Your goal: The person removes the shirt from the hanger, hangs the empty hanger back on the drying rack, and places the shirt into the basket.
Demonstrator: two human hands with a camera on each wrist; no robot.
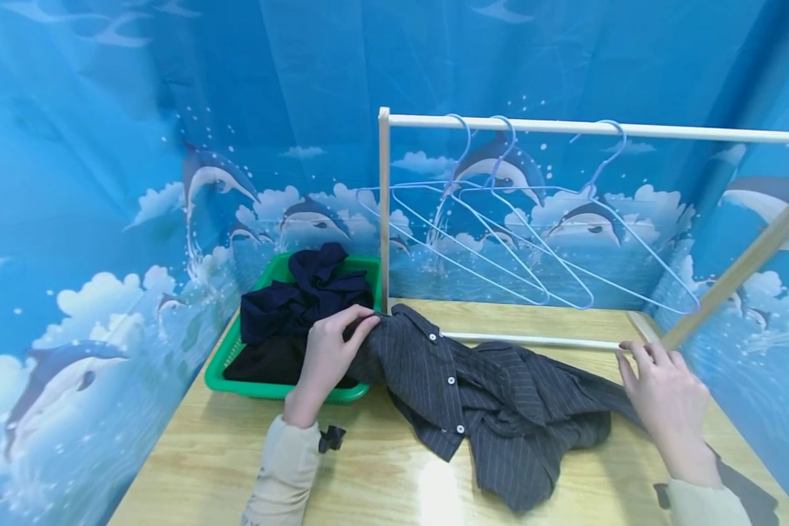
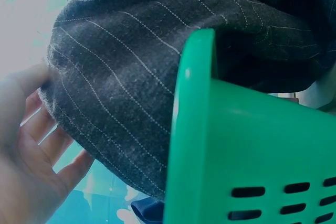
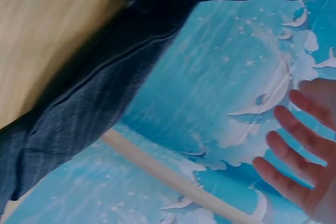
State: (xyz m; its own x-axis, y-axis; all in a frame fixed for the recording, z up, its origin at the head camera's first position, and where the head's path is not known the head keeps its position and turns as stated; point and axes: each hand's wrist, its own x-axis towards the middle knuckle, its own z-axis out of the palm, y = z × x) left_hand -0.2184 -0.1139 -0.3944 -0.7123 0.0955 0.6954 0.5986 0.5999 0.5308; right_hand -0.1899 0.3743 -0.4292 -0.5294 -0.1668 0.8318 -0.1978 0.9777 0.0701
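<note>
A dark grey pinstriped shirt (image 1: 500, 394) with white buttons lies crumpled across the table, one sleeve stretching to the right. My left hand (image 1: 332, 351) pinches the shirt's left part between thumb and fingers, over the right side of the green basket. In the left wrist view, the thumb of the left hand (image 2: 37, 140) is at the edge of the striped cloth (image 2: 115, 72). My right hand (image 1: 667, 398) is above the outstretched sleeve. From the right wrist, the fingers of the right hand (image 3: 299, 156) are spread and apart from the sleeve (image 3: 100, 93), holding nothing.
The green basket (image 1: 213, 372) at left holds dark blue and black clothes (image 1: 296, 299). Behind the shirt stands a rack with a white top rail (image 1: 552, 128), bearing several light-blue hangers (image 1: 605, 168). A lower white bar (image 1: 532, 340) runs just above the wooden table (image 1: 191, 453).
</note>
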